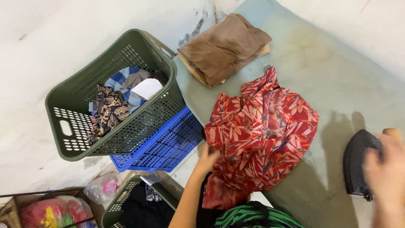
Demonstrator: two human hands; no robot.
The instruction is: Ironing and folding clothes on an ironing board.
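A red leaf-patterned garment (263,131) lies crumpled on a pale grey-green padded surface (333,63). My left hand (206,160) rests against its near left edge, fingers touching the cloth. My right hand (386,166), blurred at the right border, is on a black clothes iron (358,162) with a wooden handle, standing on the padded surface. A folded brown garment (223,48) sits at the far end of the surface.
A green perforated laundry basket (84,126) holding several clothes leans on a blue crate (164,145) at the left. A second green basket (126,202) with dark cloth, a plastic bag (101,188) and a box of red items (46,211) stand below.
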